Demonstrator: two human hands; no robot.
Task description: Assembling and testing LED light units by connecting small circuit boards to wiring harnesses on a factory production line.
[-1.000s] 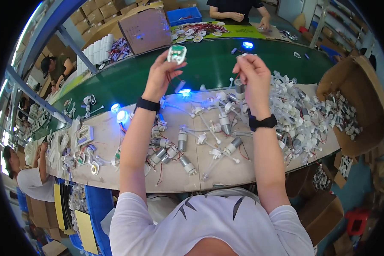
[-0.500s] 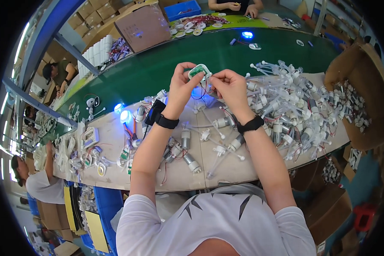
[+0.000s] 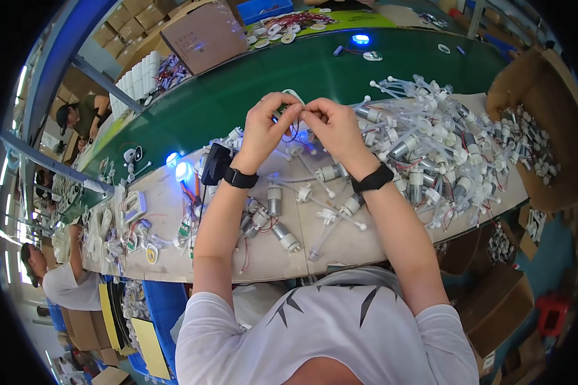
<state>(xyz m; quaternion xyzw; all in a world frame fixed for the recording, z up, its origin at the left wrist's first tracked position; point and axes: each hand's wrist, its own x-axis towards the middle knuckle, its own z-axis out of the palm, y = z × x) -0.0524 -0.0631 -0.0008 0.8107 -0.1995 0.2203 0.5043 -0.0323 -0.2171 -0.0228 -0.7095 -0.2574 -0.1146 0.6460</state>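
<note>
Apart a second ago, the left hand (image 3: 267, 130), gripping a white cover (image 3: 293, 94), and right hand (image 3: 335, 130), pinching something hidden near wires (image 3: 295, 133), are now working together.

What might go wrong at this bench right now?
First, the thin red and dark wires below where the left hand and the right hand meet might snag or be tugged loose. Second, the small white-rimmed part is mostly hidden by the hands, so a slip could go unnoticed. Third, the heap of grey-and-white cylinders with clear plastic tubes lies near the right hand, so a bump might scatter pieces.
</note>
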